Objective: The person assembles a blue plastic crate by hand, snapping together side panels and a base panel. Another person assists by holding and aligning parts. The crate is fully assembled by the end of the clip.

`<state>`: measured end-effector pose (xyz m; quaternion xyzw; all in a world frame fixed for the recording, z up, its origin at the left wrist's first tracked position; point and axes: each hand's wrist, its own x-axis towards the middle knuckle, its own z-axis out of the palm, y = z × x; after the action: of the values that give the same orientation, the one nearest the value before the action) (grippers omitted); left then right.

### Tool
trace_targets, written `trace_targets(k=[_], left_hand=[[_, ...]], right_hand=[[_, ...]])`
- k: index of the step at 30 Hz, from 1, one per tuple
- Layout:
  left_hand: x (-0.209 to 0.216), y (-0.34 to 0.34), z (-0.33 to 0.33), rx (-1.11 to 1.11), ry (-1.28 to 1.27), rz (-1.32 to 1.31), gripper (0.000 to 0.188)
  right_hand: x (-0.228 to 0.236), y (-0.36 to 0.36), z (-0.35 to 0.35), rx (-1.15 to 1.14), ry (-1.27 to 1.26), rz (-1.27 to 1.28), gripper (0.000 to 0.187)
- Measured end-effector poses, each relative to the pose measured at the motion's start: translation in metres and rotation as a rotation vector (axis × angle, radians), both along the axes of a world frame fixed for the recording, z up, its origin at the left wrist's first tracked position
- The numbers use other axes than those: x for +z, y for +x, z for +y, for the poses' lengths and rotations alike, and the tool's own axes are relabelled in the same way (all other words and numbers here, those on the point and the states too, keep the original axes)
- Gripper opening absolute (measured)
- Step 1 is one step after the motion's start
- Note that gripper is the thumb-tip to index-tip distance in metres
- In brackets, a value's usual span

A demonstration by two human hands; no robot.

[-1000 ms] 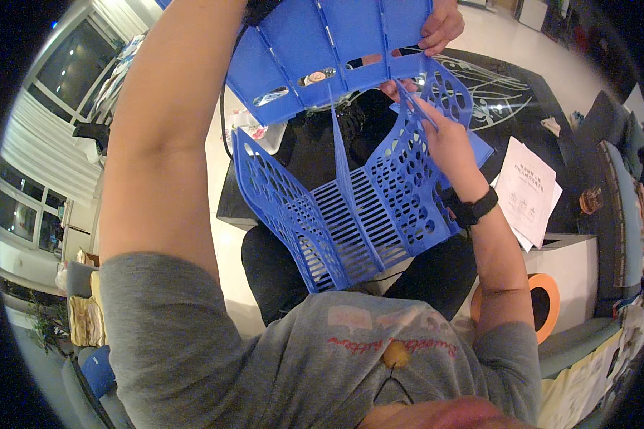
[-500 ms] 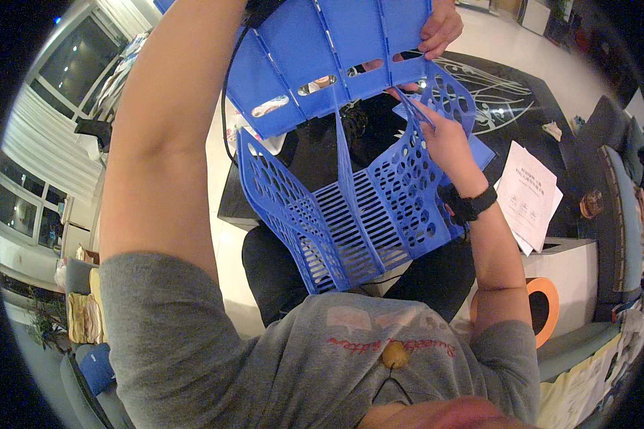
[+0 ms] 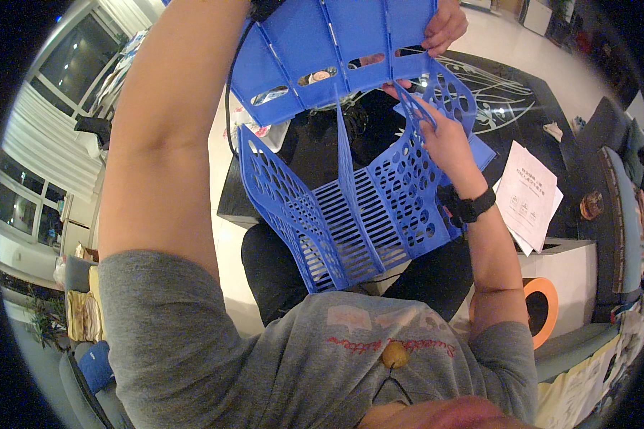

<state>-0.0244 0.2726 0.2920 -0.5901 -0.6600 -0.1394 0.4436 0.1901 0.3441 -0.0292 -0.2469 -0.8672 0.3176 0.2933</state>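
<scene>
A blue plastic file rack (image 3: 354, 232) with a slatted base and perforated upright dividers stands before my body. My right hand (image 3: 447, 139) is closed on the edge of its right-hand perforated divider. Above the dividers hangs a ribbed blue panel (image 3: 308, 50) with oval slots along its lower edge. My left arm (image 3: 164, 143) reaches up beside this panel; the hand itself lies beyond the upper edge. Fingers of another hand (image 3: 445, 30) wrap the panel's right edge, their arm out of sight. Bits of skin show through the slots.
Under the rack is a black table (image 3: 508, 100) with pale curved patterns. Printed sheets (image 3: 528, 193) lie on its right side, near a crumpled tissue (image 3: 552, 131). An orange ring (image 3: 544, 314) is at lower right. A black cable (image 3: 229, 93) runs beside my left arm.
The ribbed panel has shifted slightly up and to the right, along with the fingers on its edge. My right hand and the rack below are almost unmoved.
</scene>
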Motion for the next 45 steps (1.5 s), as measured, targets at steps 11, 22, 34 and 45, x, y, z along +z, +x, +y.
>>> trace_targets(k=[11,22,34,45], left_hand=[[0.003,-0.003,-0.002,-0.012,-0.002,-0.042,0.037],[0.011,-0.005,-0.004,-0.056,-0.061,-0.081,0.038],[0.016,-0.007,-0.008,-0.066,-0.118,-0.083,0.036],[0.001,-0.016,0.000,-0.202,-0.183,-0.112,0.036]], right_hand=[[0.004,-0.004,-0.006,0.000,-0.099,0.026,0.045],[0.003,-0.016,-0.007,0.030,-0.406,0.308,0.041],[0.006,-0.015,-0.012,-0.046,-0.104,0.158,0.036],[0.019,-0.031,-0.029,-0.064,-0.013,0.212,0.035]])
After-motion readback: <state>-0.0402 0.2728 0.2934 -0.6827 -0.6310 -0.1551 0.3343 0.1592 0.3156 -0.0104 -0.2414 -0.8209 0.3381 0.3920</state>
